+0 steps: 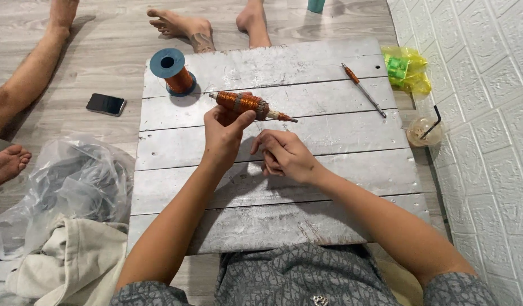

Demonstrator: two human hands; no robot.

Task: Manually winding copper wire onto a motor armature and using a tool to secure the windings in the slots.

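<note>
Left hand [223, 133]: thumb and fingers closed round a copper-wound motor armature [247, 104], held level above the board with its shaft tip pointing right. Right hand [284, 154]: fingers curled narrow and pinched together just below the armature, apparently on a fine wire too thin to make out. Support: grey wooden board [284, 187] on the floor. On the board: spool of copper wire [172, 71] with blue flanges at the far left corner; screwdriver-like tool [363, 89] at far right. Off the board: phone [105, 104], clear plastic bag [74, 187], drink cup with straw [424, 131], another person's bare feet [182, 25]. Risk, as judged: any strand could snap or slacken if pulled unevenly, loosening the winding.
</note>
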